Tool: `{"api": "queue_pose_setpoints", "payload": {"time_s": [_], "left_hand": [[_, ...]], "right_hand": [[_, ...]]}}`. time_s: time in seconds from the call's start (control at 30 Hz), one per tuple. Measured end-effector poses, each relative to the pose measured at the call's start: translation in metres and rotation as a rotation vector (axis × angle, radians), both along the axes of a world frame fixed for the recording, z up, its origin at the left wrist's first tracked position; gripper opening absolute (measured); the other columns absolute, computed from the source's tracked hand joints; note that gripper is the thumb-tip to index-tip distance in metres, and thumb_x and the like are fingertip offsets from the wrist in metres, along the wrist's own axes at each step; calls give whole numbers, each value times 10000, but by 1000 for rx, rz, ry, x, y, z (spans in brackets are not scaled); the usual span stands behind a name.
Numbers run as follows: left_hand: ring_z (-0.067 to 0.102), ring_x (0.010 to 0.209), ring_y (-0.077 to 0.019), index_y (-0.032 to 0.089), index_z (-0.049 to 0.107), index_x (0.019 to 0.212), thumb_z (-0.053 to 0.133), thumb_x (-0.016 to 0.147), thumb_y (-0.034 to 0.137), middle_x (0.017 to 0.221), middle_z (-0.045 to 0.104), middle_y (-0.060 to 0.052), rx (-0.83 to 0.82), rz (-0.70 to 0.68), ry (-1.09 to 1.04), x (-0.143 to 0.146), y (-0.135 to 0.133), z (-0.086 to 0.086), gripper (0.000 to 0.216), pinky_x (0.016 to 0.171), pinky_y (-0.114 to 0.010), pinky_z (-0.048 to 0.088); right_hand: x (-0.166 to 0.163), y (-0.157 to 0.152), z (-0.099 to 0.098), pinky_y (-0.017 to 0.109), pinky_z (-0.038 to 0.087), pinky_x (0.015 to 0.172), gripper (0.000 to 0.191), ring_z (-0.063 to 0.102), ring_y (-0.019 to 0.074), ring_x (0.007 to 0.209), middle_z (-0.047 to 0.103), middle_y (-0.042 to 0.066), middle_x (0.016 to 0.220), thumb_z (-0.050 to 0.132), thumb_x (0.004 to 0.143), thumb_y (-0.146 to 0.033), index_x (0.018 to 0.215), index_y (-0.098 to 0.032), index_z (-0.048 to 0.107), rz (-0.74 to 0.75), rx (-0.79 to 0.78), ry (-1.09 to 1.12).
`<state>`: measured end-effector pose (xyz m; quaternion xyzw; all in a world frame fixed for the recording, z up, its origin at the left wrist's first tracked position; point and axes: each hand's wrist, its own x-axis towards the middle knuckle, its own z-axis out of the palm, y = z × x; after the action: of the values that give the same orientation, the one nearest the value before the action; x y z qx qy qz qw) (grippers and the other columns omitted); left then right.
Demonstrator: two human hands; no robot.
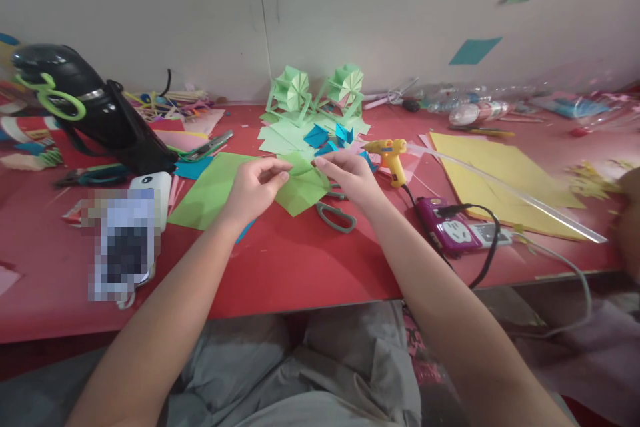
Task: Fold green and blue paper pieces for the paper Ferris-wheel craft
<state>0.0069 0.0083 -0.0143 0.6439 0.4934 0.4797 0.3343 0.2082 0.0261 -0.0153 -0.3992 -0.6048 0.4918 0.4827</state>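
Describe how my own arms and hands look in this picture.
Your hands are bare: neither the left hand nor the right hand wears a glove, and no watch or bracelet shows. No sleeves cover the visible forearms. Grey clothing shows below, across your lap.

left hand (pixel 251 190): thumb and index pinched, tips toward right hand (pixel 351 178)
right hand: pinched, facing left hand
forearms (pixel 186 287): bare, converging toward hands
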Motion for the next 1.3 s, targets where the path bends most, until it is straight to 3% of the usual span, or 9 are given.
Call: {"api": "queue_pose_setpoints", "payload": {"time_s": [0.13,0.33,0.47,0.6,0.77,0.87,1.07,1.3], "left_hand": [[699,838,-213,195,750,917,691,800,290,880,752,-57,-3,-95,38,2,-2,0,162,778,-335,556],[682,785,-191,194,713,993,696,794,275,830,715,-43,-13,-147,51,2,-3,0,215,754,-321,554],[680,786,-191,185,693,998,694,789,262,818,700,-41,-23,-166,56,3,-3,1,223,751,-319,556],[681,800,-192,180,688,986,684,801,253,827,706,-45,1,-138,55,1,-2,0,199,754,-316,549],[678,780,-187,183,670,944,687,797,262,800,695,-26,21,-107,36,-2,2,-2,168,744,-318,549],[672,769,-183,182,658,916,688,793,261,792,690,-24,11,-100,26,-2,2,-2,149,728,-314,543],[658,779,-168,185,639,865,674,802,232,804,681,-23,14,-139,-4,0,2,-2,87,721,-291,528],[637,767,-151,188,633,831,651,810,192,789,663,-7,52,-169,9,-1,1,-2,28,712,-274,510]], "right_hand": [[1,-5,4,231,386,497,394,495,92,556,581,-11,614,764,721,-555,757,-166,710,9,4,-73],[2,-4,2,234,323,462,405,421,79,521,497,-28,559,772,712,-550,680,-157,679,17,39,-128],[2,-2,0,243,319,475,414,423,80,536,511,-20,591,780,704,-546,651,-154,658,10,49,-117],[2,-2,1,240,338,490,445,453,86,558,541,-14,625,757,717,-586,784,-150,699,48,1,-100],[0,3,-4,232,407,546,529,509,93,650,589,-3,799,897,542,-513,820,-179,595,53,23,-37],[1,6,-8,241,420,578,528,501,94,680,573,0,854,906,541,-484,805,-189,557,79,59,-54],[2,5,-8,253,410,601,486,486,98,689,546,-10,836,882,603,-482,812,-193,552,126,137,-74],[1,2,-7,245,340,529,495,442,72,597,505,-38,751,885,596,-481,770,-185,528,109,110,-90]]}}
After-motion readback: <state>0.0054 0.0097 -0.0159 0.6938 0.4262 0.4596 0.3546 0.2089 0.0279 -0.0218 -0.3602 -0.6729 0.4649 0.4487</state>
